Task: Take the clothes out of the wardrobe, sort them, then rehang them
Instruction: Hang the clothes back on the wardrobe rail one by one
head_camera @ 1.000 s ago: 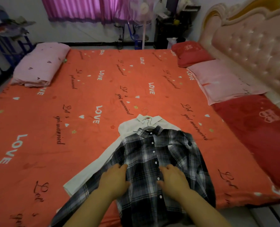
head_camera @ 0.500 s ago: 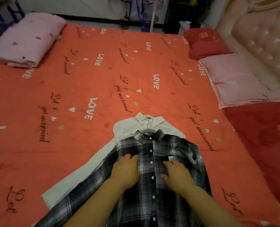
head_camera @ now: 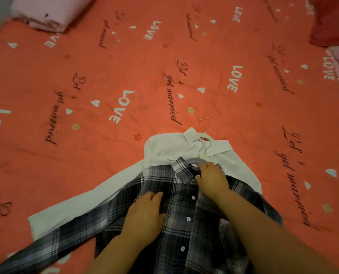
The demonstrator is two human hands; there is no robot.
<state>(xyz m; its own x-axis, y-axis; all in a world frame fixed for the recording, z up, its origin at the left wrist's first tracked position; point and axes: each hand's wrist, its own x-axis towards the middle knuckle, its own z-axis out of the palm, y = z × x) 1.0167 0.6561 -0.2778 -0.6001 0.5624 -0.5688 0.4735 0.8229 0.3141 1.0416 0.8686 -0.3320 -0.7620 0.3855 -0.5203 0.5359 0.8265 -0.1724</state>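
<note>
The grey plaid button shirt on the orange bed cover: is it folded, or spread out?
Spread out. The grey plaid button shirt lies front up, one sleeve stretched out to the left, over the white collared shirt.

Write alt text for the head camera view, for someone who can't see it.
A plaid shirt lies over a white shirt on an orange bedspread. The left hand rests flat on the plaid front; the right hand touches its collar and hanger.
</note>
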